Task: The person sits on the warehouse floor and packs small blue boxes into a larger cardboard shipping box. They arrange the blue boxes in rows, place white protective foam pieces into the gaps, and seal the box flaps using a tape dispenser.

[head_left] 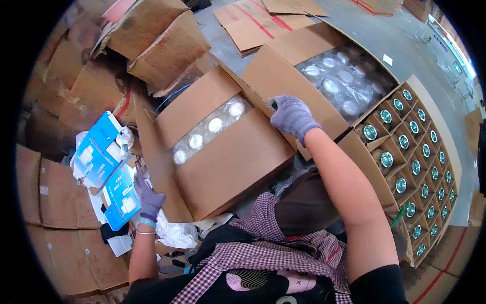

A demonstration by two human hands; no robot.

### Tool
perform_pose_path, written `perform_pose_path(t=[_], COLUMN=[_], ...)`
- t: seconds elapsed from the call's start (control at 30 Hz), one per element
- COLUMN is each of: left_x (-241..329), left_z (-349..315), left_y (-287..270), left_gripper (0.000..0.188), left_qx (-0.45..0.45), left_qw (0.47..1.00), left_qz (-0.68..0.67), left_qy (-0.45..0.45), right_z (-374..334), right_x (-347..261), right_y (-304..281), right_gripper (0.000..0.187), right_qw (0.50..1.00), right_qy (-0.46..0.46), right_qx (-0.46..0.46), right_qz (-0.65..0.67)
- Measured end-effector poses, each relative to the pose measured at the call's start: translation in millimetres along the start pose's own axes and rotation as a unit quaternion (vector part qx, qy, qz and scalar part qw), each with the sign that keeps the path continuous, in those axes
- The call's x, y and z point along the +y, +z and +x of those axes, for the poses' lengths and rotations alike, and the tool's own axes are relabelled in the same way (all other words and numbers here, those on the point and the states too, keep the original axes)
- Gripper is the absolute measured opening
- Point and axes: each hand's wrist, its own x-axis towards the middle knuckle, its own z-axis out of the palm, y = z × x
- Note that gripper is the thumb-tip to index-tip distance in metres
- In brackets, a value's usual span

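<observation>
An open-flapped cardboard carton (233, 157) stands in front of me, with a row of clear-wrapped jars with white lids (215, 125) showing between its two folded-in flaps. My right hand (295, 119), in a grey knit glove, is closed in a fist at the carton's right flap edge. A small dark tip pokes out of the fist; what it belongs to is hidden. My left hand (149, 197), also gloved, is beside the raised left flap (164, 172), thumb apart from the fingers. Next to its fingertips lie blue-and-white printed boxes (121, 195).
Behind to the right, another open carton (291, 76) holds plastic-wrapped jars (345, 77). A divided carton (374, 152) of green-glinting bottles stands at right. Stacked brown cartons (61, 192) line the left; flattened cardboard (258, 25) lies on the floor. Crumpled white plastic (174, 232) sits near my left wrist.
</observation>
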Motion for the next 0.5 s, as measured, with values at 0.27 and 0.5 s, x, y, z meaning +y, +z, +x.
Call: perform_pose_path(t=[0.27, 0.5], left_x=[-29.8, 99.6], left_z=[14.5, 34.5], left_y=[53.9, 62.9], left_gripper=[0.025, 0.035], left_qx=[-0.097, -0.168], left_qw=[0.921, 0.894], left_qz=[-0.308, -0.359], left_qy=[-0.218, -0.211], right_z=[17.9, 5.0], right_x=[61.8, 154.4], right_y=[-36.9, -106.3], right_gripper=[0.035, 0.048], right_qw=[0.998, 0.994], right_qy=[-0.036, 0.050], right_qx=[0.038, 0.087], right_qz=[-0.025, -0.048])
